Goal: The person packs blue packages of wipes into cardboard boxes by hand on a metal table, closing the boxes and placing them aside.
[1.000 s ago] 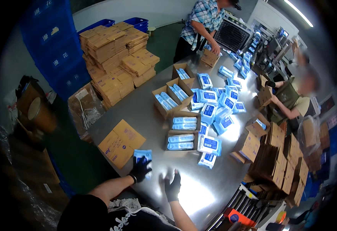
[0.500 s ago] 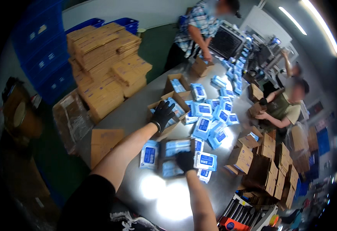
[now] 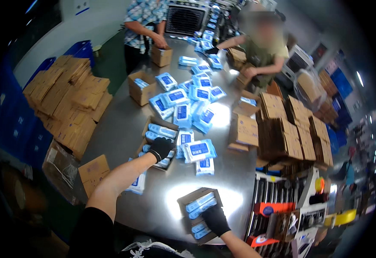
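"Where are the hands?"
"The left hand (image 3: 162,148) is at one open carton (image 3: 165,122), the right hand (image 3: 216,220) at a nearer carton (image 3: 191,198) of blue packs (image 3: 201,205), both on the table (image 3: 117,124)."
"Is each grip closed?"
"I cannot tell for either."

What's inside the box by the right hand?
Light-blue packs are inside the box. The black-gloved right hand covers part of the inside, and whatever lies beneath the packs can't be seen.
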Demonstrator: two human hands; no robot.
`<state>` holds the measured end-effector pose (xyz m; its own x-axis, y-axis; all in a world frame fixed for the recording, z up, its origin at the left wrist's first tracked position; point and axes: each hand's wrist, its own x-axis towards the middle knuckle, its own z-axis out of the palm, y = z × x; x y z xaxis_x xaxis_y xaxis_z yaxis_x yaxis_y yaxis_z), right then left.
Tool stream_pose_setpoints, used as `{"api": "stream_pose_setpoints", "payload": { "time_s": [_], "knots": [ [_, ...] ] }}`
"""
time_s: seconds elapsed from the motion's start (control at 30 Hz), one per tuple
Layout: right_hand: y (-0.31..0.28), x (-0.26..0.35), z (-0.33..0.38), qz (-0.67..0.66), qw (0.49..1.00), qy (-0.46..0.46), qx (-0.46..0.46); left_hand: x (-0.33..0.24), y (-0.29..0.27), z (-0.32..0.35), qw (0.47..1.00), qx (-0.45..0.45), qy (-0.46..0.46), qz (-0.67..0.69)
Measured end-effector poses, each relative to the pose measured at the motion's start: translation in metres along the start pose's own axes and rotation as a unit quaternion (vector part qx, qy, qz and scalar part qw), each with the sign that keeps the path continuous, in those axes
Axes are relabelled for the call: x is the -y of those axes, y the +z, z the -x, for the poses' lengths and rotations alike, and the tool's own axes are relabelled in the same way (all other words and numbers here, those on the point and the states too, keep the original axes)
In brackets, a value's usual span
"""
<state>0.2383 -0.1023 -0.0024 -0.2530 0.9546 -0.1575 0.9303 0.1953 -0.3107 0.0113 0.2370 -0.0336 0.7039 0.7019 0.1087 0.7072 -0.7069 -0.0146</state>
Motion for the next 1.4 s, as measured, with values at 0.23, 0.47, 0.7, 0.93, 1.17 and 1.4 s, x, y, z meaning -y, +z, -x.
{"api": "stream_pose_setpoints", "payload": {
  "time_s": [0.23,0.47,0.7,0.93,1.17,1.4],
  "knots": [
    [0.009,-0.023,0.061,-0.059,0.991,0.055,-0.104,-0.143,-0.034,0.037,0.980,-0.054,-0.095,0.167],
    [0.007,-0.031,0.117,-0.103,0.874,0.246,-0.407,-0.330,-0.078,0.198,0.804,0.018,-0.422,0.419],
    [0.053,-0.052,0.166,-0.233,0.819,0.422,-0.310,-0.387,-0.021,0.186,0.848,-0.027,-0.325,0.418],
    [0.049,-0.074,0.186,-0.210,0.895,0.319,-0.229,-0.418,-0.032,0.183,0.886,0.081,0.074,0.451],
    [0.058,-0.094,0.137,-0.111,0.760,0.491,-0.411,-0.401,0.064,0.197,0.790,0.223,-0.275,0.501],
    [0.037,-0.052,0.155,-0.078,0.942,0.154,-0.289,-0.421,0.095,0.179,0.723,0.252,-0.192,0.614]
  ]
}}
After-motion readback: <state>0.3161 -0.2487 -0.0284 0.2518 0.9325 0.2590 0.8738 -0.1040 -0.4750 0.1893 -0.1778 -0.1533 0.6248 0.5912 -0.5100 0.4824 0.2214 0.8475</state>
